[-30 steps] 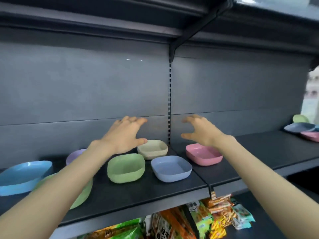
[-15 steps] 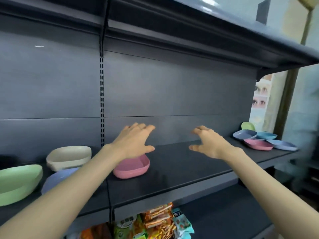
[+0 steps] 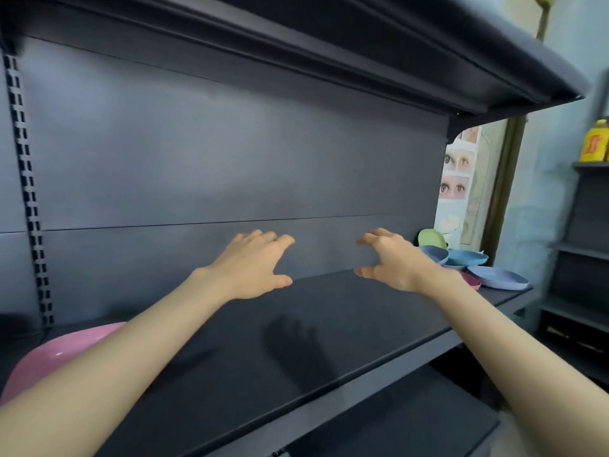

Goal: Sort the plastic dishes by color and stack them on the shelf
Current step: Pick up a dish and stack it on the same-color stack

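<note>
Hovering over the dark shelf [image 3: 329,324] with the left hand [image 3: 253,263] and the right hand [image 3: 392,262] — both released, fingers spread, grasping nothing. Seeing a pink dish [image 3: 49,357] lying at the shelf's left end, partly under the left forearm — and mixed dishes [image 3: 468,257] grouped at its far right end.

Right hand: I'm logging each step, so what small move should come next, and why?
Probably reach the right hand toward the mixed-colour plates at the end of the shelf. Both it and the left hand hover open and empty, and those plates lie nearest the right hand, unsorted.
</note>
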